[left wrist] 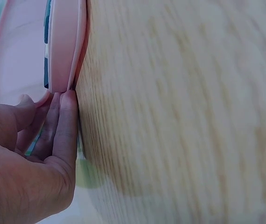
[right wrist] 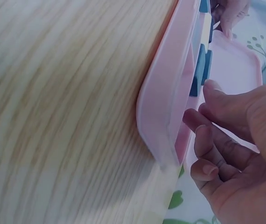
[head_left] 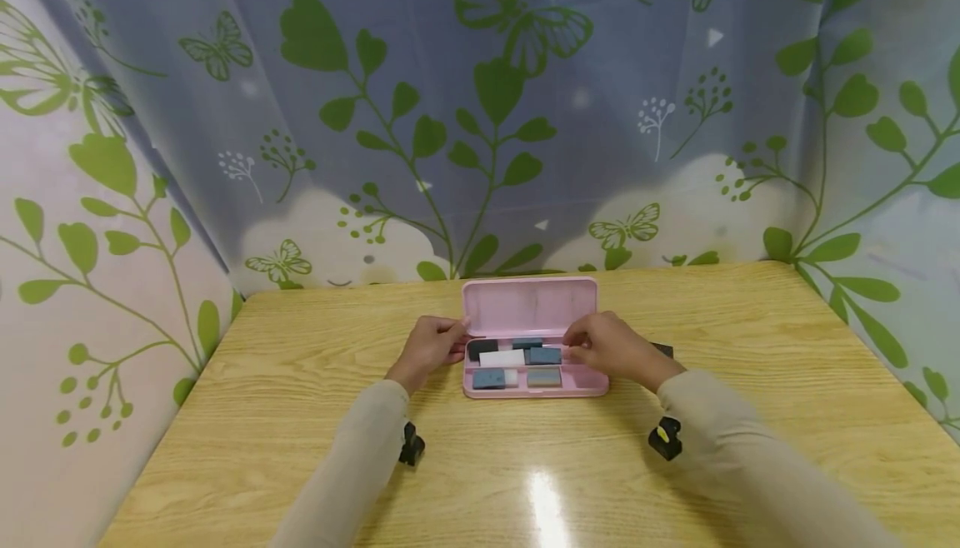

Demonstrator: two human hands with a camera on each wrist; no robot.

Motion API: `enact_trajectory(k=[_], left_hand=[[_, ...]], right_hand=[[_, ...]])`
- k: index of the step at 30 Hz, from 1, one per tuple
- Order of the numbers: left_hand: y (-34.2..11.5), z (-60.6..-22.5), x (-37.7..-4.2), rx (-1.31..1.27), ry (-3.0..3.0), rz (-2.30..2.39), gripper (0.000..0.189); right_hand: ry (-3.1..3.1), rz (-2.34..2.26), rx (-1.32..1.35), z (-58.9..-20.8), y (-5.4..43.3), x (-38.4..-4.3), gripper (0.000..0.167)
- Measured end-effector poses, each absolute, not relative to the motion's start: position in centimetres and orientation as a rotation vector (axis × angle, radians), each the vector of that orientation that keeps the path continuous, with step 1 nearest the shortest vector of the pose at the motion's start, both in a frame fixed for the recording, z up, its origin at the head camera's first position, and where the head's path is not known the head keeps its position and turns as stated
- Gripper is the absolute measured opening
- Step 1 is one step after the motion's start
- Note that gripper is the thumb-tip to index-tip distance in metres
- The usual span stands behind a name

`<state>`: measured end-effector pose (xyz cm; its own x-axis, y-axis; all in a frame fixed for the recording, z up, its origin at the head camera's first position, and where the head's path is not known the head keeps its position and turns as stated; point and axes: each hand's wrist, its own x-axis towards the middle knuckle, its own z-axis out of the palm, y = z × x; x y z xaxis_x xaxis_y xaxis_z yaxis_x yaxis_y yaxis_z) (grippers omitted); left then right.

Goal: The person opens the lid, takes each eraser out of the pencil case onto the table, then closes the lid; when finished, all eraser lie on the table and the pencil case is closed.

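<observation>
A pink pencil case (head_left: 536, 393) lies on the table with its lid (head_left: 531, 306) raised at the back. Inside are several small blocks that look like erasers: a white block (head_left: 501, 358), a blue block (head_left: 544, 356), a blue-and-white block (head_left: 491, 379) and a grey-blue block (head_left: 543, 377). A black item (head_left: 482, 350) sits at the inner left. My left hand (head_left: 433, 343) holds the case's left end, thumb by the lid's edge, fingers against the base (left wrist: 67, 46). Above the right compartment, my right hand (right wrist: 238, 144) has loosely bent fingers, its thumb tip close to a blue block (right wrist: 202, 70).
The wooden table (head_left: 300, 415) extends around the case. Partly hidden behind the right wrist is a dark object (head_left: 663, 350). Patterned cloth (head_left: 420, 156) hangs at the back and both sides. Each wrist carries a black camera mount (head_left: 665, 438).
</observation>
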<state>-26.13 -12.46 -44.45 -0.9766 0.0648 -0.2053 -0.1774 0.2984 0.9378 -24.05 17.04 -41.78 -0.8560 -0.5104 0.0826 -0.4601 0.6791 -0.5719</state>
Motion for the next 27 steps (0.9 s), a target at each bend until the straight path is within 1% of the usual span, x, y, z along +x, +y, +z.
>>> enact_trajectory(k=[11, 23, 27], left_hand=[[-12.33, -44.38, -26.03, -0.092, 2.353, 1.759, 0.035], [-12.40, -44.17, -25.97, -0.090, 2.354, 1.750, 0.033], [-12.43, -44.22, -26.02, -0.093, 2.356, 1.751, 0.033]], right_hand=[[2.770, -0.924, -0.807, -42.45, 16.04, -24.42, 0.012], [2.767, -0.962, -0.789, -42.34, 15.91, -24.38, 0.005], [2.756, -1.015, -0.766, -42.43, 15.91, -24.39, 0.006]])
